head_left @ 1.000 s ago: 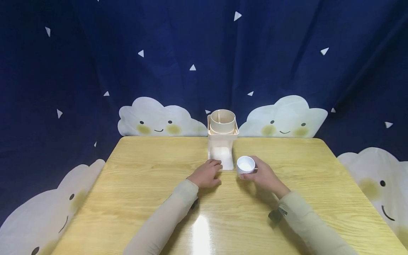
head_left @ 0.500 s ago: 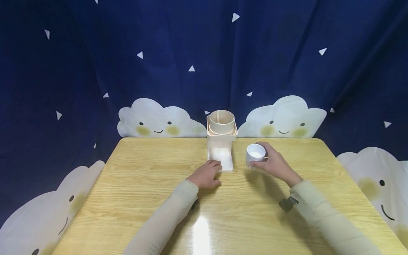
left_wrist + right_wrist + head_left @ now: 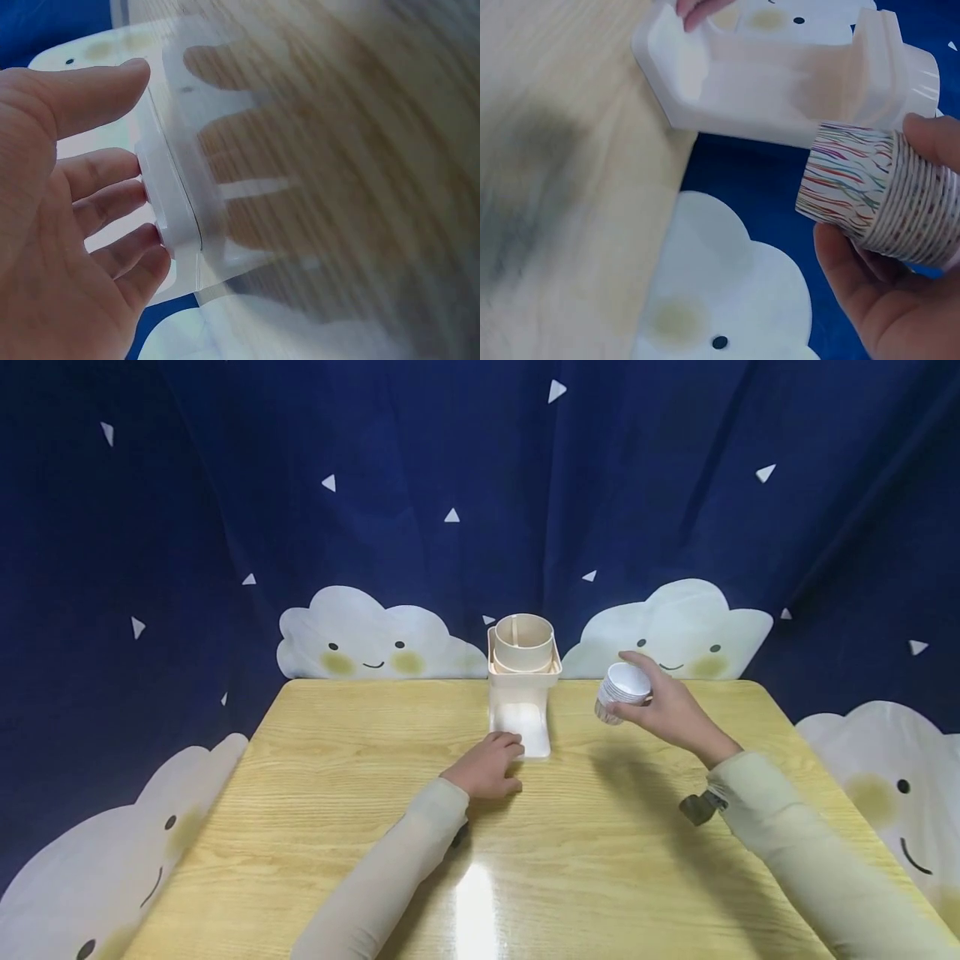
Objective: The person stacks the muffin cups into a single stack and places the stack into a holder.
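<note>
A cream cup dispenser (image 3: 522, 670) stands upright at the far middle of the wooden table (image 3: 352, 802). Its flat white base (image 3: 525, 731) juts toward me. My left hand (image 3: 491, 764) rests on the table, and its fingertips (image 3: 146, 191) press against the base's edge (image 3: 176, 202). My right hand (image 3: 662, 708) holds a stack of paper cups (image 3: 624, 691) in the air, right of the dispenser and tilted toward it. In the right wrist view the cups (image 3: 870, 195) show coloured stripes, gripped by my right hand (image 3: 889, 300), with the dispenser (image 3: 780, 82) just beyond.
A dark blue curtain with white cloud faces (image 3: 667, 635) hangs behind and around the table. Bare tabletop lies left of the dispenser and in front of both hands. The table's far edge runs just behind the dispenser.
My right hand has lifted the stack of cups off the table, up and to the right, and tilted it toward the dispenser. The left hand has stayed at the base.
</note>
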Demonstrator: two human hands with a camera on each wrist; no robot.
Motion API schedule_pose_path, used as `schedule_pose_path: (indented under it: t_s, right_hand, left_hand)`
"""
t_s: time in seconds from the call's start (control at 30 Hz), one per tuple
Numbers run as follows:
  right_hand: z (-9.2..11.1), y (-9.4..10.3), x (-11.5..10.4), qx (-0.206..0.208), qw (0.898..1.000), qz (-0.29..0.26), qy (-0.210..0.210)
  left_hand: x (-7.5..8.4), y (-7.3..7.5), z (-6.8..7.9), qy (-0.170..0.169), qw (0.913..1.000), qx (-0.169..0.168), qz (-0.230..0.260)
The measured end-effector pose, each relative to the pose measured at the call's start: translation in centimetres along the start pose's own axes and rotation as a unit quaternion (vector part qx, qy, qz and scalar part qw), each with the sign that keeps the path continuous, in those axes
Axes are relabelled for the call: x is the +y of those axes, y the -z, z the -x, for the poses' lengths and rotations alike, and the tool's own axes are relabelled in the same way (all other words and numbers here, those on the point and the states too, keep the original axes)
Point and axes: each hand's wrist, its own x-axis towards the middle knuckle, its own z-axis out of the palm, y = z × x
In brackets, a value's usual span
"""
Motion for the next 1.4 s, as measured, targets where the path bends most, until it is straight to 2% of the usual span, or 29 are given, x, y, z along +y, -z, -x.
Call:
schedule_pose_path:
  t_s: [0.37,0.7,0.97,1.23,1.4]
  right_hand:
    - [-1.2,3.4,-2.1,-0.032,0.998,0.061,0.005]
    - [-3.3,5.4,-6.1,-0.041,0.994,0.097,0.006]
    - [-5.7,7.2,-10.0,-0.050,0.994,0.095,0.013]
    - [-8.9,7.0,-13.1,-0.056,0.994,0.088,0.013]
    - [-10.7,6.2,-14.4,-0.091,0.991,0.093,0.014]
  left_hand:
    - [-0.1,0.0,-0.2,0.003,0.9999,0.002,0.017]
    - [-0.1,-0.5,0.0,0.006,1.0000,-0.008,0.002]
    - [0.2,0.1,0.0,0.005,0.9999,-0.004,-0.009]
    - [-0.1,0.0,0.0,0.008,0.9998,-0.008,-0.014]
    - [-0.2,0.1,-0.2,0.004,0.9999,-0.003,-0.011]
